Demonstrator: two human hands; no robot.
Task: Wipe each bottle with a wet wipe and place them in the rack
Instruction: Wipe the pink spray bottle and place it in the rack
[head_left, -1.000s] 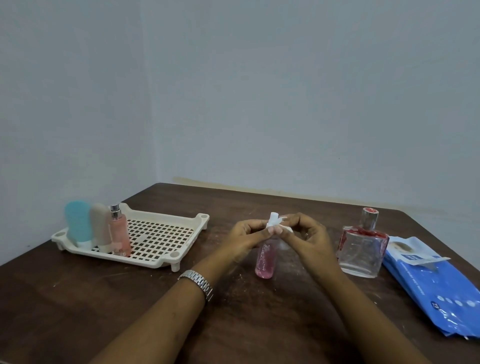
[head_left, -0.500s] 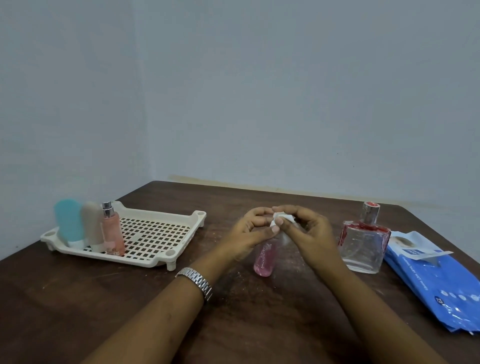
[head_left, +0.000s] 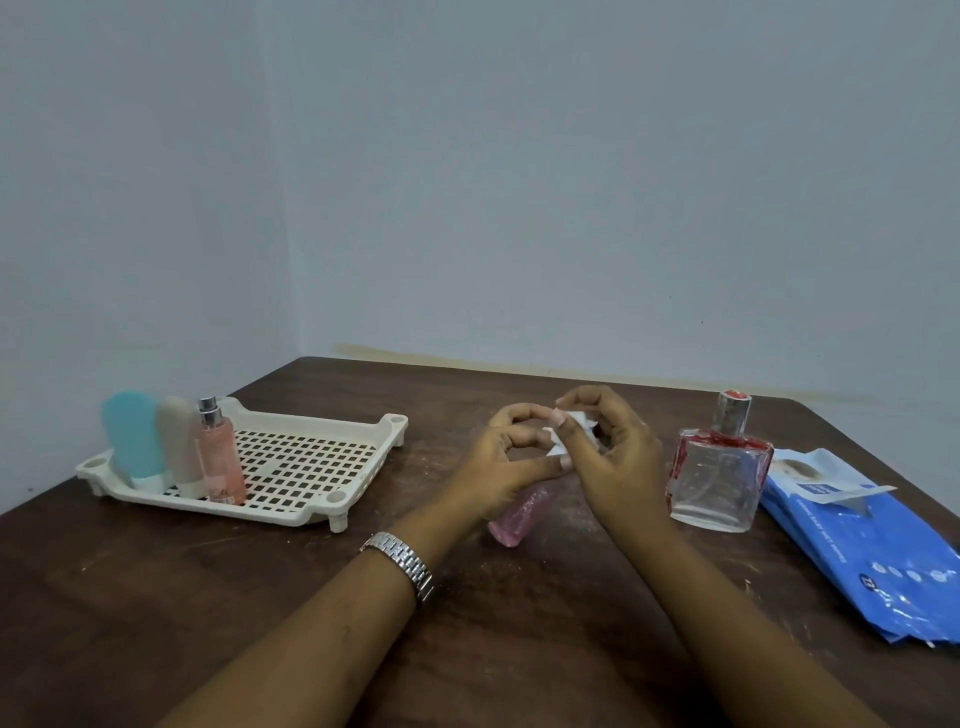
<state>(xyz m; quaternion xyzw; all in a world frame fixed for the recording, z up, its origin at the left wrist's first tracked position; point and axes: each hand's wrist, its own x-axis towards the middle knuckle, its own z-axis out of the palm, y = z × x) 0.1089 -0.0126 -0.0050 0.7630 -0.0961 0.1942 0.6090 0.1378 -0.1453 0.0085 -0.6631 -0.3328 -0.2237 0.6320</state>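
Pink bottle (head_left: 519, 514) is tilted at mid-desk (head_left: 208, 597), base down. The left hand (head_left: 498, 462) is curled round its upper part, and the right hand (head_left: 613, 462) pinches a white wet wipe (head_left: 569, 431) at the top. Rack (head_left: 311, 467) sits well to the left w/ three bottles upright at its left end: blue tube (head_left: 132, 434), beige tube (head_left: 179, 441), pink spray (head_left: 221, 457). Glass bottle (head_left: 719, 467) w/ red trim stands just right of the hands, blue wipes pack (head_left: 872, 551) beside it.
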